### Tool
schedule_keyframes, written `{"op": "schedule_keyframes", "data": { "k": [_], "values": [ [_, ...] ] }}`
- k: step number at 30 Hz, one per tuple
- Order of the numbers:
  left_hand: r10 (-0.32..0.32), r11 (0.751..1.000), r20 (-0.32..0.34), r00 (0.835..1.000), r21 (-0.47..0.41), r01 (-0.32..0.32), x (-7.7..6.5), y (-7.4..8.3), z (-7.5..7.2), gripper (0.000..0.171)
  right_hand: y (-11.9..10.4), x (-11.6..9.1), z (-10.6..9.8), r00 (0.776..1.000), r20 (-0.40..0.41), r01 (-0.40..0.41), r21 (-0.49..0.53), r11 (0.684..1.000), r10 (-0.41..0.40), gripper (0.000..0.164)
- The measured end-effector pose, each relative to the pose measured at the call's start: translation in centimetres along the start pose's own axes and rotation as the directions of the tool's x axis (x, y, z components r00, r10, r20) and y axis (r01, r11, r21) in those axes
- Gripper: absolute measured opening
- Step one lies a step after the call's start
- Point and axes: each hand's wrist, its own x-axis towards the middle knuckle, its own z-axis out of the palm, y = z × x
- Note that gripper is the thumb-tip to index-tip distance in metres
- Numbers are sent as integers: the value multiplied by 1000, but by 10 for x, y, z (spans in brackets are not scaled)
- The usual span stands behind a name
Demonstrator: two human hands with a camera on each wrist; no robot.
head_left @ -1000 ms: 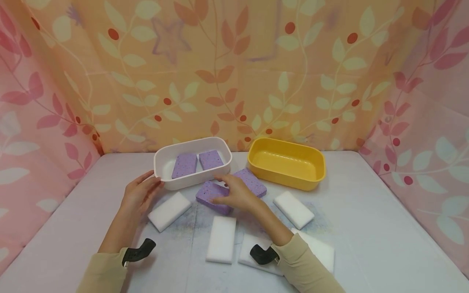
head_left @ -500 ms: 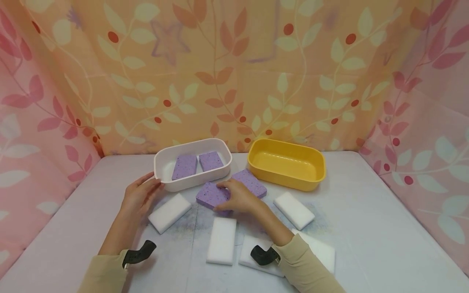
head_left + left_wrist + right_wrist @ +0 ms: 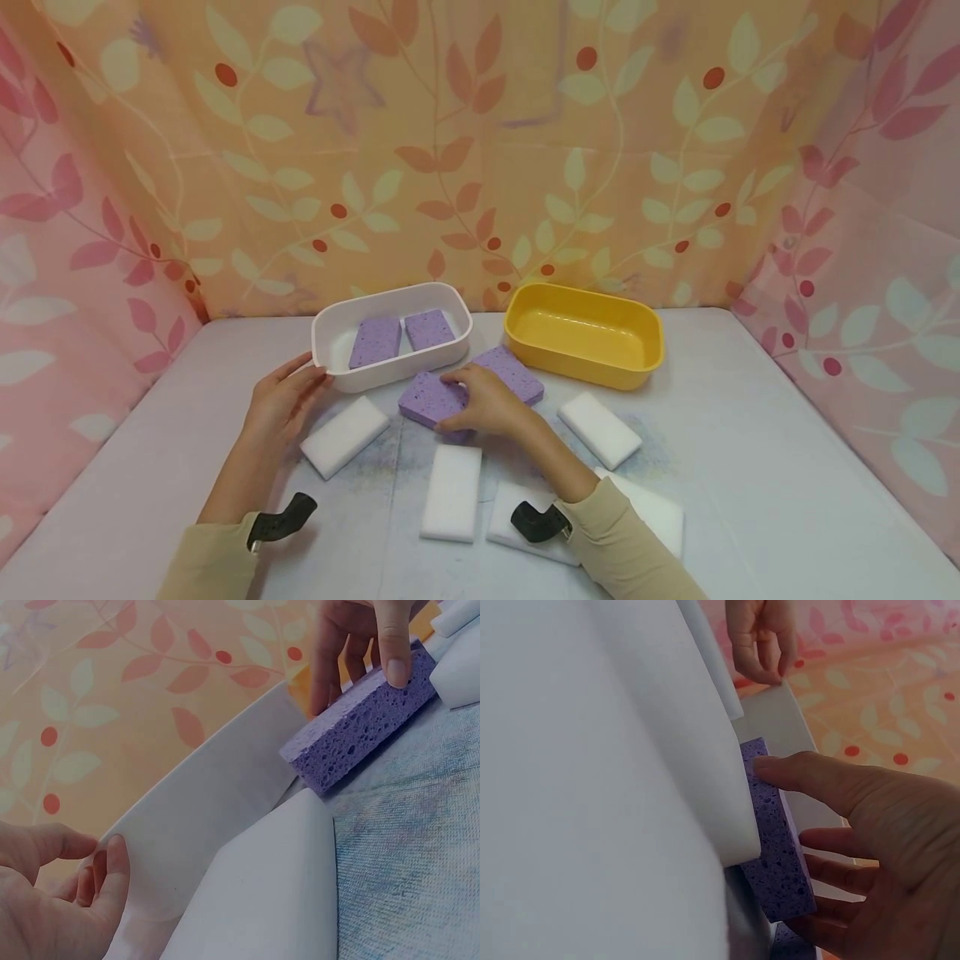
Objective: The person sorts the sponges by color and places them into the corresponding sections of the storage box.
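Note:
My left hand (image 3: 279,402) pinches the rim of a white plastic tub (image 3: 397,372) at its near left corner, thumb and fingertips meeting there in the left wrist view. Two purple sponges, one on the left (image 3: 377,340) and one on the right (image 3: 429,330), lie flat inside that tub. In front of it, my right hand (image 3: 489,402) grips another speckled purple sponge (image 3: 426,395), which seems to rest on the table. Its thumb (image 3: 810,772) presses the near side, with the fingers behind. One more purple sponge (image 3: 513,373) lies just beyond this hand, partly covered by it.
A yellow tub (image 3: 585,365) stands at the back right with nothing in it. White sponges are spread in front: one by my left hand (image 3: 345,437), one in the middle (image 3: 452,492), one at right (image 3: 600,430). Others (image 3: 654,510) lie partly under the right forearm.
The right thumb and fingers, at first spread over the purple sponge, have settled on its sides. My left hand stays on the white tub's rim, and the tub has not moved.

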Motion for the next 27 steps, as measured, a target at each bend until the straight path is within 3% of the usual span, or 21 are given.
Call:
{"op": "schedule_keyframes", "data": {
  "k": [27],
  "values": [
    [5, 1000, -3, 1000, 0, -5, 2, -1, 0, 69, -19, -6, -19, 999, -49, 22, 6, 1000, -22, 75]
  ]
}}
